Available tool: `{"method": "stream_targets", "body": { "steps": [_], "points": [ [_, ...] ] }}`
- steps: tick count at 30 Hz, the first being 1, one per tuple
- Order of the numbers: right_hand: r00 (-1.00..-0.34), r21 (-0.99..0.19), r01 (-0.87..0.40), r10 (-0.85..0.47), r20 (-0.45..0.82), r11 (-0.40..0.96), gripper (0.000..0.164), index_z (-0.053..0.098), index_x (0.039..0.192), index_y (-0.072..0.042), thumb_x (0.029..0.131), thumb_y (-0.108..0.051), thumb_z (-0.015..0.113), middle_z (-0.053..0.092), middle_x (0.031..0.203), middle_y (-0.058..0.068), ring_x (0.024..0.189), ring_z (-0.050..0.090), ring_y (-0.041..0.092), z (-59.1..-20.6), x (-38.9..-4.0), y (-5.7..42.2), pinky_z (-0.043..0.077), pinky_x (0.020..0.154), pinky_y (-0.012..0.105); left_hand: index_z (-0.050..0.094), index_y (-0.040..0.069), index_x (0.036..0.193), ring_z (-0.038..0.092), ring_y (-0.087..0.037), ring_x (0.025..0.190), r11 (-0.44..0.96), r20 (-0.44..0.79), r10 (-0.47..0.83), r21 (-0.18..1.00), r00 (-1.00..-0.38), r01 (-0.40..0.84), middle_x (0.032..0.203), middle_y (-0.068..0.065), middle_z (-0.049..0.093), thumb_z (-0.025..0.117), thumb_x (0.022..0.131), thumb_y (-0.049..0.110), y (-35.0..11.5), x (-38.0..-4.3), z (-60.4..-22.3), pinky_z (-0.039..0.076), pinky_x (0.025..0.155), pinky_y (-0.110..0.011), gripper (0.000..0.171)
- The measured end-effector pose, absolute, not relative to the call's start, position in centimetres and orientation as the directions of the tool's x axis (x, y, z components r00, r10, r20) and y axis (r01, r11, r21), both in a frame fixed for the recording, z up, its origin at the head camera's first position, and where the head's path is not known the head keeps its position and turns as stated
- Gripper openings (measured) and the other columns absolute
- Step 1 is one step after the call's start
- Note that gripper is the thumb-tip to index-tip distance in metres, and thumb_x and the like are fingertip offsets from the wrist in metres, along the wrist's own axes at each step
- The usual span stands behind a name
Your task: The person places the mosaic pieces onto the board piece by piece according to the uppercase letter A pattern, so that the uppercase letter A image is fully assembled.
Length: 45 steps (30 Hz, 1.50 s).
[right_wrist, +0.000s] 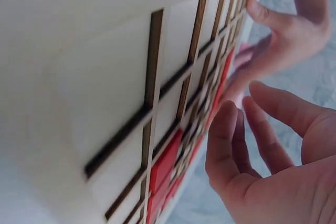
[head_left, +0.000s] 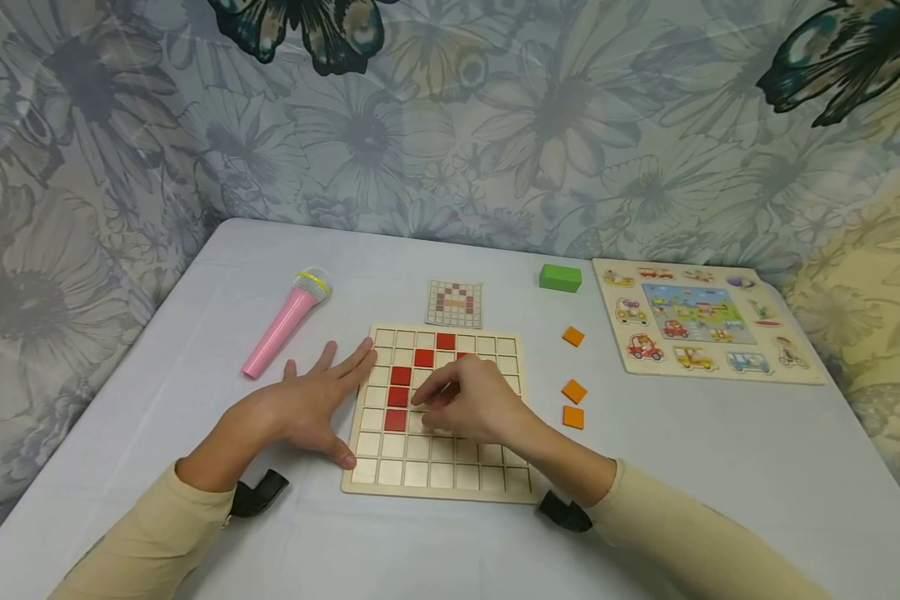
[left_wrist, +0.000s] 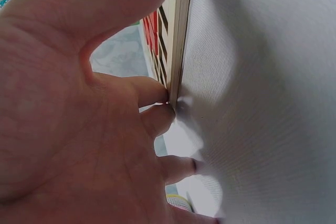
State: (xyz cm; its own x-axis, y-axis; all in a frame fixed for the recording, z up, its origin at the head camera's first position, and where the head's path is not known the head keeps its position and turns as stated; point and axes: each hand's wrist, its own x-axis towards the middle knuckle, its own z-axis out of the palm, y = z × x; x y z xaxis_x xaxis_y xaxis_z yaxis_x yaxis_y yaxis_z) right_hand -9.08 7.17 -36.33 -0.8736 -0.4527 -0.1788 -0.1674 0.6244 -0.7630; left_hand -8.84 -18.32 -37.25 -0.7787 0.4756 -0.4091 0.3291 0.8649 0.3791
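A wooden grid board [head_left: 416, 475] lies in front of me, with several red square tiles [head_left: 397, 397] set in its cells. My left hand [head_left: 311, 412] is spread at the board's left side, thumb and fingertips at its edge. In the left wrist view, the palm and fingers [left_wrist: 155, 120] meet the board's rim. Over the middle of the grid is my right hand [head_left: 472, 404], fingers bent and pointing left. The right wrist view shows a gap between the thumb [right_wrist: 283, 106] and the index finger, with no tile visible there.
A small pattern card [head_left: 454, 303] lies behind the board. Right of the board are three orange tiles [head_left: 573, 417], a green block [head_left: 560, 278] and a picture puzzle board [head_left: 622, 279]. On the left lies a pink toy microphone [head_left: 281, 329]. A patterned cloth [head_left: 435, 142] hangs behind the table.
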Motion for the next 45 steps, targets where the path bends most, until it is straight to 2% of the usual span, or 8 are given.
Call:
{"method": "stream_targets", "body": {
  "steps": [5, 19, 23, 26, 29, 34, 39, 45],
  "points": [
    [-0.896, -0.762, -0.151, -0.413, -0.165, 0.63, 0.018, 0.084, 0.095, -0.016, 0.083, -0.003, 0.08, 0.075, 0.086, -0.005, 0.076, 0.067, 0.013, -36.0, -9.1, 9.3, 0.055, 0.07, 0.031, 0.009, 0.013, 0.169, 0.002, -0.053, 0.159, 0.863, -0.404, 0.478, 0.379, -0.78, 0.333, 0.178, -0.004, -0.004, 0.095, 0.067, 0.052, -18.3, -8.8, -37.3, 0.013, 0.109, -0.088, 0.139],
    [-0.965, -0.711, -0.055, -0.221, -0.143, 0.701, 0.017, 0.083, 0.101, -0.016, 0.087, -0.01, 0.078, 0.076, 0.093, 0.0, 0.088, 0.066, 0.018, -35.7, -9.4, 15.8, 0.051, 0.07, 0.034, 0.008, 0.014, 0.169, 0.0, -0.052, 0.159, 0.866, -0.413, 0.471, 0.385, -0.78, 0.319, 0.178, -0.003, -0.005, 0.096, 0.066, 0.05, -18.2, -8.8, -37.3, 0.01, 0.109, -0.088, 0.14],
    [-0.974, -0.695, -0.016, -0.168, -0.152, 0.719, 0.02, 0.082, 0.107, -0.016, 0.088, -0.011, 0.077, 0.075, 0.093, 0.004, 0.084, 0.067, 0.019, -35.7, -9.4, 17.4, 0.051, 0.061, 0.032, 0.008, 0.014, 0.169, 0.0, -0.053, 0.159, 0.862, -0.412, 0.474, 0.396, -0.778, 0.316, 0.178, -0.003, -0.005, 0.096, 0.066, 0.049, -18.2, -8.8, -37.3, 0.01, 0.109, -0.089, 0.14],
    [-0.979, -0.682, 0.003, -0.136, -0.15, 0.731, 0.021, 0.082, 0.109, -0.016, 0.089, -0.01, 0.076, 0.075, 0.094, 0.006, 0.09, 0.065, 0.022, -35.6, -9.6, 18.6, 0.05, 0.057, 0.031, 0.009, 0.014, 0.169, 0.0, -0.053, 0.159, 0.861, -0.41, 0.476, 0.398, -0.778, 0.317, 0.178, -0.003, -0.005, 0.096, 0.066, 0.049, -18.3, -8.8, -37.3, 0.009, 0.108, -0.089, 0.139],
    [-0.983, -0.667, 0.012, -0.113, -0.145, 0.745, 0.021, 0.082, 0.11, -0.015, 0.09, -0.009, 0.075, 0.075, 0.096, 0.007, 0.098, 0.063, 0.024, -35.6, -9.8, 19.7, 0.051, 0.062, 0.03, 0.008, 0.014, 0.169, -0.001, -0.052, 0.159, 0.865, -0.415, 0.47, 0.393, -0.779, 0.312, 0.178, -0.002, -0.006, 0.097, 0.066, 0.048, -18.3, -8.8, -37.3, 0.009, 0.109, -0.088, 0.14],
    [-0.981, -0.652, 0.069, -0.068, -0.182, 0.755, 0.024, 0.08, 0.113, -0.013, 0.09, -0.009, 0.074, 0.074, 0.102, 0.01, 0.093, 0.066, 0.025, -35.7, -10.0, 21.1, 0.055, 0.068, 0.032, 0.008, 0.015, 0.169, -0.001, -0.052, 0.159, 0.866, -0.415, 0.467, 0.393, -0.781, 0.309, 0.178, -0.002, -0.005, 0.097, 0.065, 0.049, -18.3, -8.7, -37.3, 0.009, 0.109, -0.088, 0.141],
    [-0.979, -0.617, 0.085, -0.049, -0.197, 0.782, 0.026, 0.08, 0.113, -0.013, 0.087, -0.014, 0.078, 0.075, 0.104, 0.009, 0.095, 0.066, 0.024, -35.9, -10.2, 22.2, 0.05, 0.071, 0.033, 0.009, 0.015, 0.169, 0.0, -0.052, 0.159, 0.864, -0.412, 0.47, 0.395, -0.78, 0.312, 0.178, -0.003, -0.004, 0.096, 0.065, 0.051, -18.1, -8.7, -37.2, 0.009, 0.109, -0.088, 0.141],
    [-0.975, -0.61, 0.103, -0.042, -0.218, 0.786, 0.026, 0.08, 0.111, -0.01, 0.086, -0.019, 0.083, 0.075, 0.101, 0.009, 0.092, 0.065, 0.023, -36.2, -10.3, 23.0, 0.051, 0.07, 0.032, 0.009, 0.015, 0.169, 0.001, -0.053, 0.159, 0.864, -0.409, 0.471, 0.393, -0.781, 0.315, 0.178, -0.003, -0.004, 0.096, 0.065, 0.051, -18.2, -8.7, -37.2, 0.009, 0.109, -0.089, 0.141]
  ]
}}
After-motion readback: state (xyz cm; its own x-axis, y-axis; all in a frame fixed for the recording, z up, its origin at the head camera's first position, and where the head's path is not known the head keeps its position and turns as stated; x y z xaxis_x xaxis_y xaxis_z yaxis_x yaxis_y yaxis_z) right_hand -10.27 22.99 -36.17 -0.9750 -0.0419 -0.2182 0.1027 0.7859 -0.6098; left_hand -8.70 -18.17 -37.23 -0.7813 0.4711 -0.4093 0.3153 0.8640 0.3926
